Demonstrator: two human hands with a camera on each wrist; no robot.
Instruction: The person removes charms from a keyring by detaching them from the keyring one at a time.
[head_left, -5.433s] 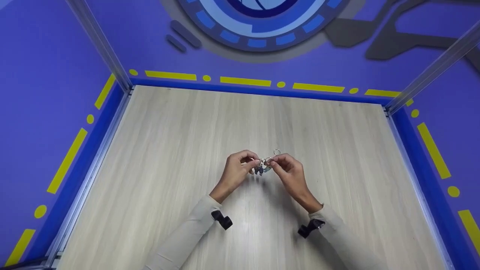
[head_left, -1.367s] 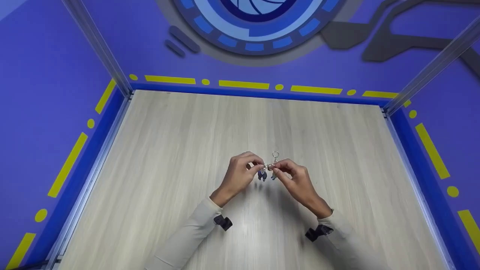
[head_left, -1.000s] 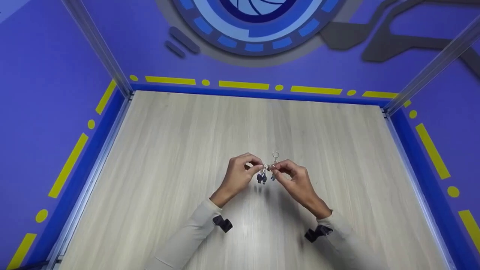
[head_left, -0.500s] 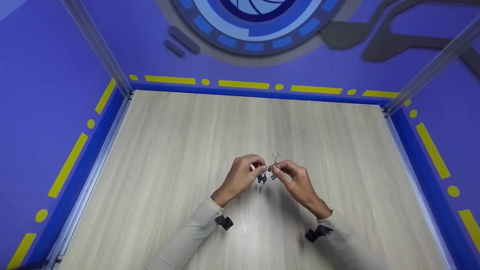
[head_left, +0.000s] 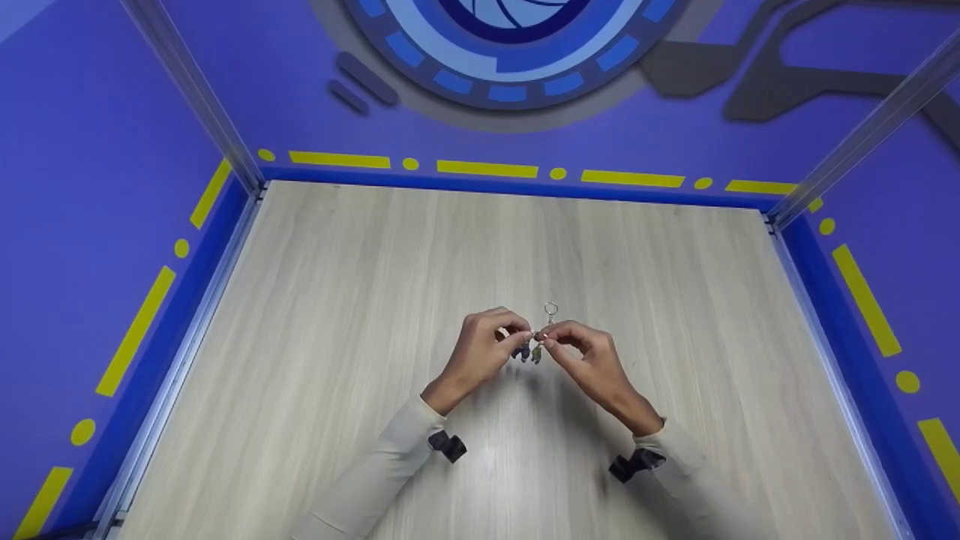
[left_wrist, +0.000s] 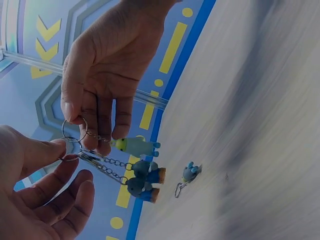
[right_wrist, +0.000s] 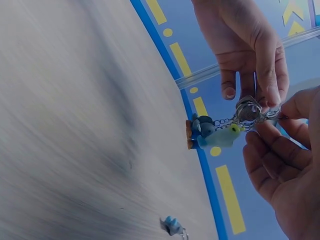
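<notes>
My left hand [head_left: 482, 351] and right hand [head_left: 590, 355] meet just above the table's middle. Thumb and finger of the left hand pinch a metal split ring [left_wrist: 69, 158], joined to chains carrying two blue-grey figure charms [left_wrist: 142, 189] with orange feet. A second split ring [left_wrist: 74, 129] is pinched by the right hand; its chain bears a pale green charm [left_wrist: 136, 146] with a yellow-green head. The rings touch or overlap; whether they are linked cannot be told. Beneath, a fourth keychain [left_wrist: 190, 172] with a light-blue figure lies on the table, its ring [head_left: 551, 308] showing beyond the hands.
The pale wood-grain table [head_left: 375, 262] is bounded by blue printed panels [head_left: 487, 135] with yellow dashes. Metal frame posts [head_left: 199, 86] stand at the back corners. A black wrist camera [head_left: 448, 445] sits on each sleeve [head_left: 382, 457].
Over the last second the left fingers have shifted slightly right, toward the right fingers. The green charm now hangs closer to the blue ones. Both hands keep their pinch; the keychain on the table stays put.
</notes>
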